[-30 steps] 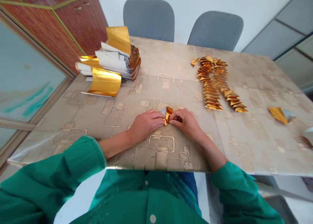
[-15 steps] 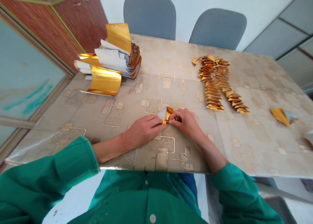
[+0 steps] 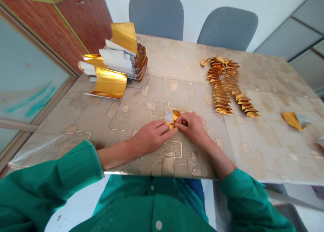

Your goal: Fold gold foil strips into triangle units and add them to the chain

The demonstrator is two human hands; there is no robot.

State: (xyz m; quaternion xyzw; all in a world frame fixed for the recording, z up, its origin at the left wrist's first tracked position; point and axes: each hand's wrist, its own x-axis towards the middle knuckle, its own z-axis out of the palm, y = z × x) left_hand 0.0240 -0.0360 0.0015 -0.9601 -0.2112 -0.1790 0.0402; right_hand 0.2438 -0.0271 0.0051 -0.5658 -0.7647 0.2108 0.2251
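Note:
A small piece of gold foil paper (image 3: 176, 114), white on its back, is partly folded on the table near the front edge. My left hand (image 3: 151, 134) grips its left side, the index finger stretched along the lower edge. From the right, my right hand (image 3: 191, 125) pinches the paper between thumb and forefinger. The fingers hide part of the folds. To the right of my hands lie rows of folded gold paper pieces (image 3: 222, 86), overlapping one another in two lines that meet at the far end.
A stack of gold and white paper sheets (image 3: 118, 63) stands at the back left, some curling over. A single folded gold piece (image 3: 292, 120) lies at the right. Two grey chairs (image 3: 157, 14) stand behind the patterned table (image 3: 141, 107).
The lower edge of the gold paper has shifted under my fingers, and my left index finger reaches slightly further right. My right hand keeps its pinch. The view has moved slightly.

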